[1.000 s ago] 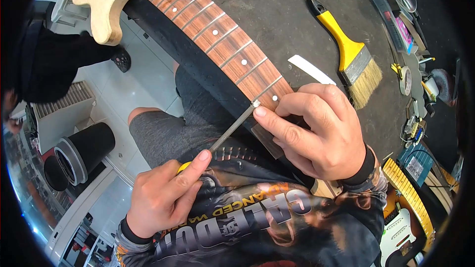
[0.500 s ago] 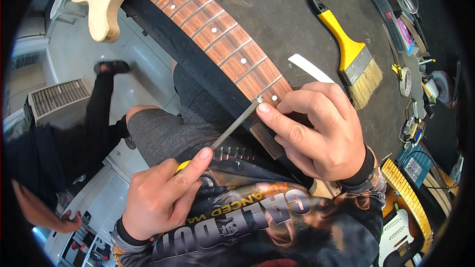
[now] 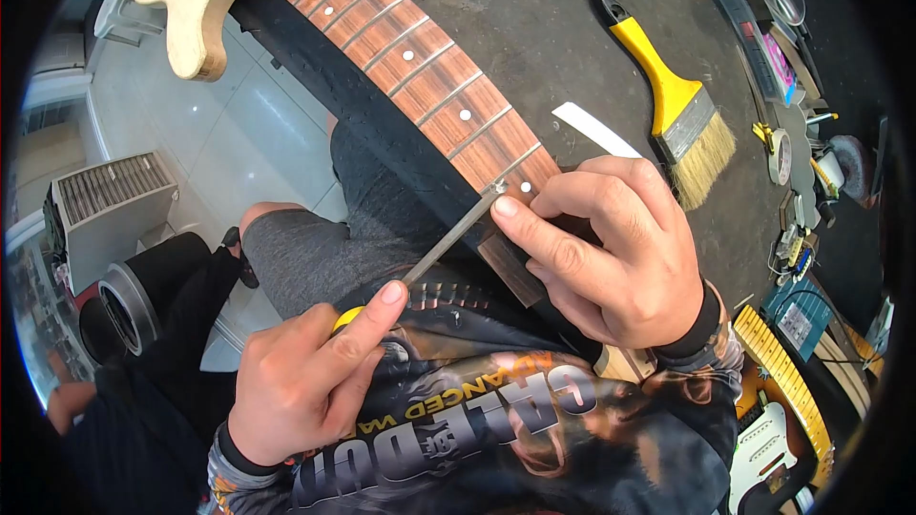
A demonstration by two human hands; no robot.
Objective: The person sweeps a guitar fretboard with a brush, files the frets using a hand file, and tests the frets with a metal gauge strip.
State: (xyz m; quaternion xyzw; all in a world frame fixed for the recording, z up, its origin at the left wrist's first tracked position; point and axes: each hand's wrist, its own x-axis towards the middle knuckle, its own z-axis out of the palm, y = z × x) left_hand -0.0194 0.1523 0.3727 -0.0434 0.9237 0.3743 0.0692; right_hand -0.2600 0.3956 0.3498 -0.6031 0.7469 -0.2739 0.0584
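My left hand (image 3: 310,377) is closed round the yellow handle of a thin metal file (image 3: 448,246), its index finger stretched along the tool. The file's tip meets the edge of a guitar neck (image 3: 441,95) at the end of a fret. My right hand (image 3: 620,248) grips the neck near its end, with the index fingertip touching the file's tip. The neck has a brown fretboard with white dot inlays and joins a bare wooden guitar body (image 3: 191,33) at upper left. Part of the neck's end is hidden under my right hand.
On the dark worktop lie a yellow-handled brush (image 3: 673,100) and a white strip (image 3: 596,131). Tools and tape line the right side. Another guitar (image 3: 778,448) is at lower right. A person in dark clothes (image 3: 143,410) is close by at lower left.
The file and both hands have hardly moved; the view has shifted slightly. The other person has moved from mid-left to the lower left, with a round-ended dark object now showing there.
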